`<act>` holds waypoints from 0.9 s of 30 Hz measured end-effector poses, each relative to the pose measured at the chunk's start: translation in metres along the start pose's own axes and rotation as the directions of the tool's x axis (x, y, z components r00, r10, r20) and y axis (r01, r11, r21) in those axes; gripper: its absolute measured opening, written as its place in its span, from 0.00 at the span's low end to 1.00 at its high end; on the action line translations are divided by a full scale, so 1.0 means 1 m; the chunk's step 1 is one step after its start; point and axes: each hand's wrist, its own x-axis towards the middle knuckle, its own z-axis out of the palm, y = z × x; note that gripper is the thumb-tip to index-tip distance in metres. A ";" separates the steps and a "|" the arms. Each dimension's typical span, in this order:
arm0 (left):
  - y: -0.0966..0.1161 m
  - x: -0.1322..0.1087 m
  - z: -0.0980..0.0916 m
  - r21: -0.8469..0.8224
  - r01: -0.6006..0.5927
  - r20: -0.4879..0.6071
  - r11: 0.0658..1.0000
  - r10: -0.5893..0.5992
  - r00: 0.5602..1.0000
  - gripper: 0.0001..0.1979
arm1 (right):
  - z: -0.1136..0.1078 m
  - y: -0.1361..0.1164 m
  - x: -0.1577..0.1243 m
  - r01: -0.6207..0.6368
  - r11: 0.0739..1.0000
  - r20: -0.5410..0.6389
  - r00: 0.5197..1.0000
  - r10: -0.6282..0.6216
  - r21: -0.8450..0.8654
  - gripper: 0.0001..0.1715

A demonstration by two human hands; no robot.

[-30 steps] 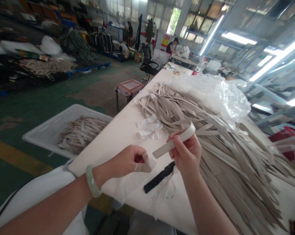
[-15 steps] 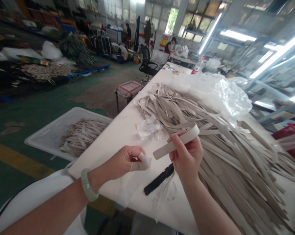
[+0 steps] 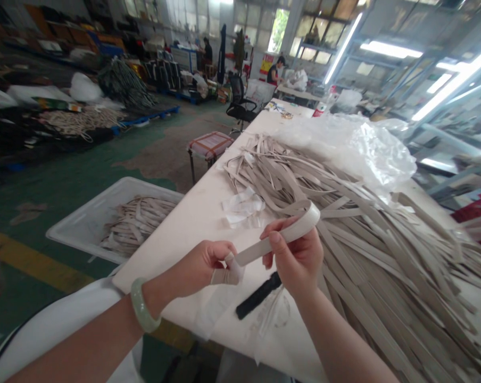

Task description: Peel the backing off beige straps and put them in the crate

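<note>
My right hand [image 3: 294, 260] is closed on a beige strap [image 3: 280, 238], which loops back over the fingers toward a big heap of like straps [image 3: 368, 244] on the white table [image 3: 192, 218]. My left hand [image 3: 206, 263], with taped fingertips and a green bangle at the wrist, is curled and pinches the strap's near end. A black tool [image 3: 258, 295] lies on the table just below both hands.
A white crate [image 3: 84, 213] holding more straps stands on the floor to the left of the table. Crumpled clear plastic [image 3: 356, 143] covers the heap's far side; a white scrap [image 3: 242, 205] lies mid-table. A stool, office chair and people at work are farther back.
The strap's free end has come down and left to meet my left fingers, which now pinch it. Before, the left hand was closed apart from it.
</note>
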 end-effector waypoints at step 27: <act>-0.014 0.003 0.006 -0.048 0.071 -0.105 0.996 -0.075 0.992 0.11 | -0.004 0.047 -0.002 -0.196 0.967 0.282 0.930 0.237 -0.163 0.19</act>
